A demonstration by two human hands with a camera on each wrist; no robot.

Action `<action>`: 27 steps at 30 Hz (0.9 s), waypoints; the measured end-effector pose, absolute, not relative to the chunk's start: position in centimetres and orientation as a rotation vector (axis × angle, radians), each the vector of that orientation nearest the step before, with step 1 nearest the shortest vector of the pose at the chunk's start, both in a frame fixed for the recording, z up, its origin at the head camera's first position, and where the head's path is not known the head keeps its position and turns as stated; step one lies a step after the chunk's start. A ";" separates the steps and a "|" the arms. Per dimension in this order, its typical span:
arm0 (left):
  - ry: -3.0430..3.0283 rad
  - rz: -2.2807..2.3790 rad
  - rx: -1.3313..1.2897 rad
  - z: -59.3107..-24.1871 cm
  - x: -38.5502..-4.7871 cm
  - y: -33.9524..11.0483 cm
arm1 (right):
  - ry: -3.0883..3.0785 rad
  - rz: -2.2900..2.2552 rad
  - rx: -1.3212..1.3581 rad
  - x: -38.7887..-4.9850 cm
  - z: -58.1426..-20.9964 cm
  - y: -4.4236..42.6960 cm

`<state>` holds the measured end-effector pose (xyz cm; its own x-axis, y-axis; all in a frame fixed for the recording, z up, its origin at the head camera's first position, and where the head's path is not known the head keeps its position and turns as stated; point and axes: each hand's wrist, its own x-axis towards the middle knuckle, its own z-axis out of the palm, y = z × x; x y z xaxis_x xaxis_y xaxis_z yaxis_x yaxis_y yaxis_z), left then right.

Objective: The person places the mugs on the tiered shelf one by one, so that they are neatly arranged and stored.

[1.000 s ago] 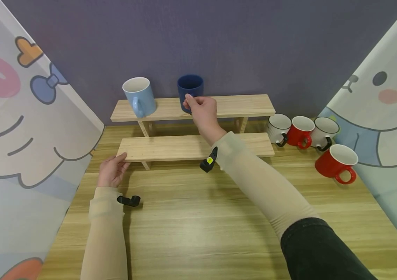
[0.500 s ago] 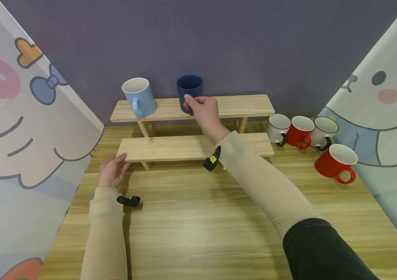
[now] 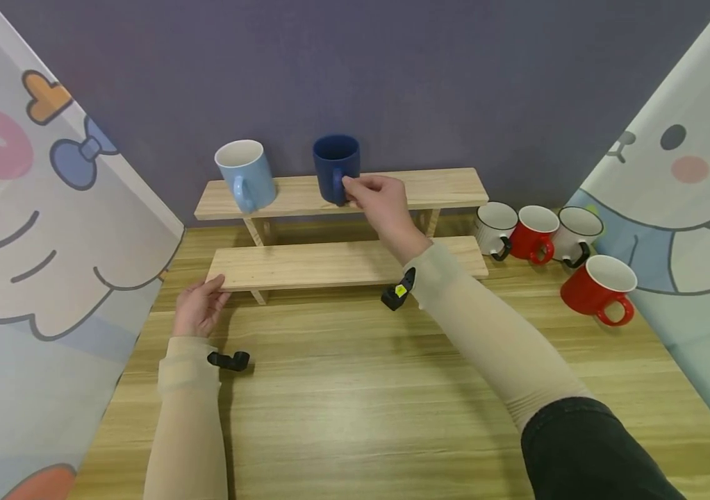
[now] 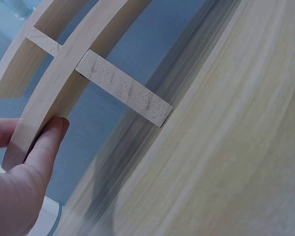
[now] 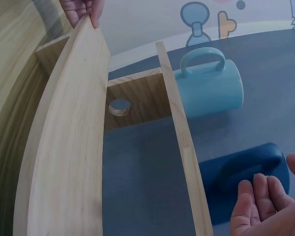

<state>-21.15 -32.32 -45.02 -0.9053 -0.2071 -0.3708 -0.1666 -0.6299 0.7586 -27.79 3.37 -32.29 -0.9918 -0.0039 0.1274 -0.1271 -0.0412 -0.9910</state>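
A dark blue mug (image 3: 332, 161) stands upright on the upper tier of a wooden two-tier shelf (image 3: 305, 265), its handle facing front. Beside that handle is my right hand (image 3: 386, 205). In the right wrist view its thumb and fingers (image 5: 260, 187) are spread apart and do not grip the handle. To the left on the same tier stands a light blue mug (image 3: 253, 182). My left hand (image 3: 199, 305) pinches the left end of the lower tier, thumb on top and fingers beneath, as the left wrist view also shows.
On the table (image 3: 330, 389), right of the shelf, a white mug (image 3: 491, 232), a red mug (image 3: 529, 236) and another white mug (image 3: 570, 239) stand in a row. Another red mug (image 3: 583, 288) is nearer the front. A dark wall (image 3: 392, 83) rises behind the shelf.
My right hand has let go of the dark blue mug's handle and shifted a little to the right, baring the handle. The mug stays on the upper tier. My left hand keeps its hold.
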 end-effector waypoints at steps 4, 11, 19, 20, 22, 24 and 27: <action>-1.348 -2.727 0.670 -45.1 -21.2 -32.3 | -2.119 2.199 0.154 -27.3 -32.3 4.9; -1.357 -2.739 0.642 -45.3 -21.1 -32.5 | -2.086 2.206 0.174 -26.1 -32.5 7.5; -1.378 -2.728 0.650 -45.1 -21.1 -32.6 | -2.084 2.151 0.180 -24.5 -33.2 10.2; -1.376 -2.727 0.653 -45.1 -21.1 -32.6 | -2.092 2.139 0.176 -24.3 -33.3 10.5; -1.374 -2.725 0.655 -45.2 -21.2 -32.6 | -2.095 2.117 0.172 -23.8 -33.5 11.3; -1.376 -2.723 0.652 -45.2 -21.2 -32.6 | -2.085 2.100 0.171 -23.4 -33.8 12.1; -1.372 -2.726 0.647 -45.3 -21.3 -32.5 | -2.095 2.064 0.160 -22.8 -34.1 13.3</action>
